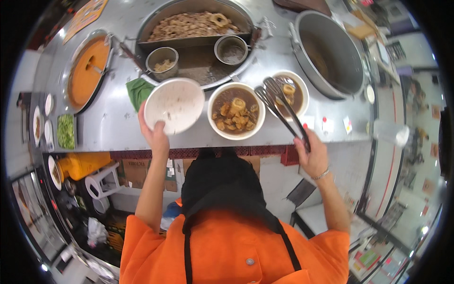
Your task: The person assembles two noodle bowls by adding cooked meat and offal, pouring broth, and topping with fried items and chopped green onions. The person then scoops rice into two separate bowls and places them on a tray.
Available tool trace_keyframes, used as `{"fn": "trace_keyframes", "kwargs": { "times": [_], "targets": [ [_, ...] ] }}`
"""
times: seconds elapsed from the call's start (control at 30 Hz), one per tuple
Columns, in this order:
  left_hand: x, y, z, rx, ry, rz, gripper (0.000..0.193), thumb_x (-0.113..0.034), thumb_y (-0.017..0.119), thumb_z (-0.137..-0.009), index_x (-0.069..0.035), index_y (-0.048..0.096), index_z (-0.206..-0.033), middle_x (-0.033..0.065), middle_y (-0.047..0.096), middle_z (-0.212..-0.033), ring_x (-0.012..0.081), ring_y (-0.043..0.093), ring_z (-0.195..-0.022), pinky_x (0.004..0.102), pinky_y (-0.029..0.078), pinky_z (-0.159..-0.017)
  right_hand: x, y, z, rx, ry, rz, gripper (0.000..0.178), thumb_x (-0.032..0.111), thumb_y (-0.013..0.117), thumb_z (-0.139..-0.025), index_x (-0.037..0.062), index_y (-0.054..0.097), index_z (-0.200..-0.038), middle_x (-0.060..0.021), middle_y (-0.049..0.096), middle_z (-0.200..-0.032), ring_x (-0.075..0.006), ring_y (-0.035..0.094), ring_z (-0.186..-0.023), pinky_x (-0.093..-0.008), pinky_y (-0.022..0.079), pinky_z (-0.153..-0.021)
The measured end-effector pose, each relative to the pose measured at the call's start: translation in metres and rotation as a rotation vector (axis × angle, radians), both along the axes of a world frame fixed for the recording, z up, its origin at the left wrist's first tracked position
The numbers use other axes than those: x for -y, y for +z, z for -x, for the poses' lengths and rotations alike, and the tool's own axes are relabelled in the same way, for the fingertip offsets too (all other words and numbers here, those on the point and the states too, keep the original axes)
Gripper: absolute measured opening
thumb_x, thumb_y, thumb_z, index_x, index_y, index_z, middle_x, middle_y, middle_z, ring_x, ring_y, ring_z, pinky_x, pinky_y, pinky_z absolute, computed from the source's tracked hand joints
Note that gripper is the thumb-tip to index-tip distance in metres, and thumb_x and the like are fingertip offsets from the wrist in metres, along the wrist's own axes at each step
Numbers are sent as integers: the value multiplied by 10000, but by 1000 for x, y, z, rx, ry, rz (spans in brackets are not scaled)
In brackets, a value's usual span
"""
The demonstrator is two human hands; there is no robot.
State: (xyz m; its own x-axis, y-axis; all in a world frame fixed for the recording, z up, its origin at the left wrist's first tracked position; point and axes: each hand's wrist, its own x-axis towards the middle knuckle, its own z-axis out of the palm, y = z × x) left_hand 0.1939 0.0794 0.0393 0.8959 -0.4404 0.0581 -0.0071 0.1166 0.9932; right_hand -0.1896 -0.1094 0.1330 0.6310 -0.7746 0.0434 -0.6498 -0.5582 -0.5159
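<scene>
My left hand [154,135] is closed on the rim of a white bowl [174,106], tilted so that its inside shows a few brown specks and smears. In my right hand [313,154] is a pair of metal tongs [288,109], its tips over a bowl of brown soup [296,102] with a round bone piece in it. Between my hands stands another white bowl [236,113], filled with dark broth, chunks of meat and a ring-shaped bone. A green cloth [138,92] lies beside the bowl I hold.
A large divided pot [198,40] at the back holds meat pieces and broth, with two strainers [163,60] inside. An orange sauce pan [85,71] is at the left, near chopped greens [66,131]. A deep grey pot [328,52] stands at the right on the steel counter [118,123].
</scene>
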Motion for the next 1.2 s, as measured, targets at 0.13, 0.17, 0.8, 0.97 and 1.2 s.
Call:
{"fn": "trace_keyframes", "kwargs": {
  "times": [0.13, 0.17, 0.8, 0.97, 1.2],
  "targets": [
    [-125, -54, 8, -665, 279, 230, 667, -102, 510, -830, -29, 421, -1487, 193, 553, -1406, 362, 614, -1225, 492, 539, -997, -38, -37, -34, 114, 10, -262, 322, 220, 690, -994, -25, 590, -1177, -171, 655, -803, -285, 666, -698, -378, 521, -648],
    [-156, -67, 11, -701, 415, 241, 659, -185, 523, -867, -50, 412, -1503, 190, 539, -1450, 379, 631, -1197, 523, 565, -931, -55, -43, -51, 123, 23, -335, 312, 218, 683, -998, -25, 587, -1169, -151, 645, -785, -243, 649, -685, -365, 514, -650],
    [-536, -54, -575, -284, 955, 356, 501, -320, 504, -1091, -61, 412, -1510, 192, 602, -1390, 356, 700, -1130, 528, 661, -732, -374, -93, -646, 287, 523, -897, 401, 253, 632, -1047, -50, 503, -1275, 28, 534, -790, -33, 473, -589, -212, 395, -515],
    [-573, -30, -805, -439, 814, 218, 489, -284, 479, -1093, 89, 440, -1407, 251, 620, -1308, 392, 720, -1070, 504, 692, -709, -428, -79, -708, 225, 393, -862, 386, 255, 621, -1057, -35, 495, -1278, 20, 530, -790, -26, 452, -543, -202, 371, -467],
    [-589, -18, -871, -429, 761, -115, 733, -423, 648, -1012, 157, 440, -1408, 304, 609, -1281, 388, 709, -1075, 432, 661, -746, -483, -79, -788, 300, 207, -923, 340, 285, 584, -1082, 4, 487, -1247, 5, 510, -801, -23, 417, -488, -203, 321, -406]
  ]
}}
